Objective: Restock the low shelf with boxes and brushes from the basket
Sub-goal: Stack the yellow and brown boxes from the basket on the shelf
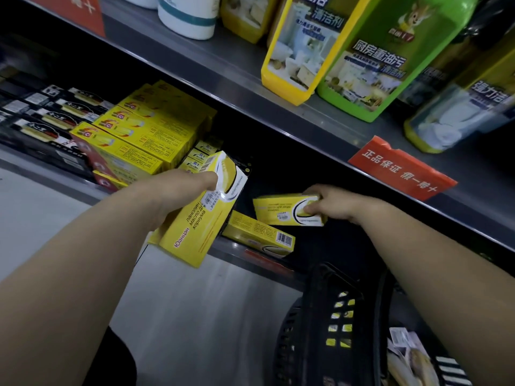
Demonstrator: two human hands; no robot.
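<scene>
The right hand, grip clamped on a yellow box held crosswise just above the low shelf, is nearer the gap than the left hand, which clamps a long box angled end-first toward it.

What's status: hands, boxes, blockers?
Left hand grips tall yellow box at shelf edge. Right hand grips second yellow box inside shelf. Third box lies at shelf lip, possibly in the way.

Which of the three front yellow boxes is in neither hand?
The box lying on the shelf edge, barcode showing; the left hand and right hand each grip another.
</scene>
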